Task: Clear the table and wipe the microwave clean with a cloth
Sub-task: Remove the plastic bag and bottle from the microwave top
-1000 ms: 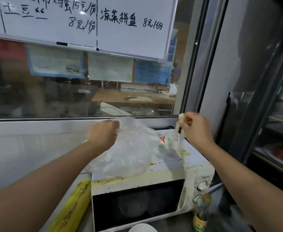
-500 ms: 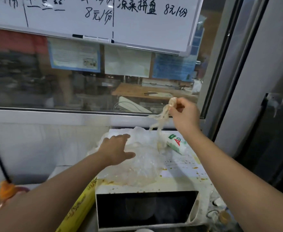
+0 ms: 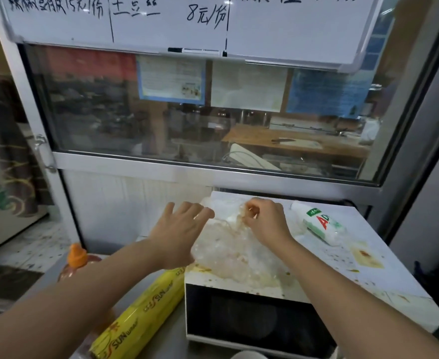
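Left hand: the left hand (image 3: 179,231) hovers over the left rear corner of the microwave top, palm down, fingers (image 3: 187,209) spread and straight, holding nothing; its fingertips reach the near edge of the plastic.
Right hand: the right hand (image 3: 266,221) is over the middle rear of the microwave top, its fingers (image 3: 252,212) curled and pinching a bunched bit of the plastic.
Plastic: a crumpled sheet of clear plastic film (image 3: 239,255), smeared yellowish, lies heaped on the left half of the microwave top, reaching down to its front edge.
Microwave: a white box-shaped microwave oven with a dark glass door (image 3: 355,275) stands on the surface below the window; its top is speckled with brown and yellow stains, and the door is closed.
Packet: a white soft packet with green and red lettering (image 3: 319,224) lies on the microwave top, right of the right hand and apart from it.
Roll: a long yellow cling-wrap roll printed "SUN" (image 3: 140,314) lies on the grey surface (image 3: 169,338), just left of the microwave and under the left forearm.
Bottle: a brownish bottle with an orange cap (image 3: 77,257) stands left of the roll.
Behind: a glass window (image 3: 135,125) with a whiteboard bearing handwritten writing (image 3: 291,22) above it.
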`<state>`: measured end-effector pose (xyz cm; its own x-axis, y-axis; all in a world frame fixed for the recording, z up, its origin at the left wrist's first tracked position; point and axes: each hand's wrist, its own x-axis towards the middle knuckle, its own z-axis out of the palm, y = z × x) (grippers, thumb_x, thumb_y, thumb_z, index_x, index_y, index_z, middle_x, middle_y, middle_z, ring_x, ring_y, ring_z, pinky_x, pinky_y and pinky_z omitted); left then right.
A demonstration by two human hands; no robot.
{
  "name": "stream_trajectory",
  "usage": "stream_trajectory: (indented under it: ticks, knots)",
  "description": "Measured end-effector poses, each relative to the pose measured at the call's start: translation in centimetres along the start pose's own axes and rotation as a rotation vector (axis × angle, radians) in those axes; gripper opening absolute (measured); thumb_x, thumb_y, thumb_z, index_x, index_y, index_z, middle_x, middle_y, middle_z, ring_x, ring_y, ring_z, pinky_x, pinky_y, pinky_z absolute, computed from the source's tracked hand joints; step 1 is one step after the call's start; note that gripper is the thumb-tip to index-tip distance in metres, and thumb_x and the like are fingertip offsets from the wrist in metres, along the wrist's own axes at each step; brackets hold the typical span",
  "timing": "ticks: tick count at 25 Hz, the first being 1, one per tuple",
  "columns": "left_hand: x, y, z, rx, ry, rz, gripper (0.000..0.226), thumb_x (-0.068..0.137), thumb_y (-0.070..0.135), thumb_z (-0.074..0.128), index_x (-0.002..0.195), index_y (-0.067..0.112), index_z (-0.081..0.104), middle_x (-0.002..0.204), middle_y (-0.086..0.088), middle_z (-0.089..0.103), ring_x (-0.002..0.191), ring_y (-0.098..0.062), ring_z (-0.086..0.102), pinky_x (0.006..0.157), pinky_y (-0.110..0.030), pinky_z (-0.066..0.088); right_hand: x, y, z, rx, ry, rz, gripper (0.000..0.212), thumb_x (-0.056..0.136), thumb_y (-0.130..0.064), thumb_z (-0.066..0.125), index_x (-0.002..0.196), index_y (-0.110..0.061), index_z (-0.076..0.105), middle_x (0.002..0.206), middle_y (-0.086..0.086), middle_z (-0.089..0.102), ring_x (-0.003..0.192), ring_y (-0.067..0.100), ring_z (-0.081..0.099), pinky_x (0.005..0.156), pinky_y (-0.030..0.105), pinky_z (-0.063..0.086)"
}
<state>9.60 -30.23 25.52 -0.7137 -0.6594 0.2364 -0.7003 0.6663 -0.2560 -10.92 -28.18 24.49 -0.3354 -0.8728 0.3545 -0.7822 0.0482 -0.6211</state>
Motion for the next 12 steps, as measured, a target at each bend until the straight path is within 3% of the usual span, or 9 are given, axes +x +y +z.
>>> stream_trajectory:
  ticks: [3,5,8,12]
  knots:
    - [1.5,0.4,-0.3,-0.165,0.07,-0.057,0.091,0.067,0.052,0.073,0.137,0.031,0.02,0.142,0.006,0.035,0.128,-0.02,0.037,0.107,-0.04,0.026,-0.5,0.3,0.3,0.003,-0.057,0.023,0.016,0.075,-0.007,0.068,0.074,-0.021,0.061,0.071,-0.004,0.065,0.074,0.017,0.061,0.07,0.033,0.054]
    - [3.0,0.4,-0.7,-0.242,0.05,-0.092,0.099,0.065,0.054,0.075,0.142,0.031,0.017,0.147,0.005,0.032,0.132,-0.021,0.035,0.108,-0.041,0.028,-0.6,0.8,-0.1,-0.005,-0.138,-0.026,0.019,0.083,-0.006,0.059,0.083,-0.022,0.07,0.088,-0.002,0.07,0.086,0.016,0.062,0.078,0.031,0.052]
    - [5.4,0.5,-0.9,-0.267,-0.098,-0.101,0.109,0.061,0.054,0.078,0.146,0.03,0.014,0.154,0.003,0.023,0.138,-0.024,0.027,0.112,-0.045,0.023,-0.6,1.9,-1.3,-0.076,-0.308,-0.112,0.048,0.086,0.006,0.038,0.107,-0.026,0.068,0.118,-0.002,0.059,0.113,0.017,0.047,0.096,0.027,0.039]
    - [8.8,1.0,-0.6,-0.243,-0.329,-0.054,0.123,0.057,0.056,0.08,0.149,0.028,0.004,0.158,0.0,0.01,0.144,-0.028,0.011,0.116,-0.052,0.013,-0.9,3.5,-2.2,-0.153,-0.423,-0.181,0.069,0.084,0.013,0.027,0.115,-0.039,0.061,0.126,-0.008,0.04,0.12,0.015,0.03,0.108,0.027,0.024]
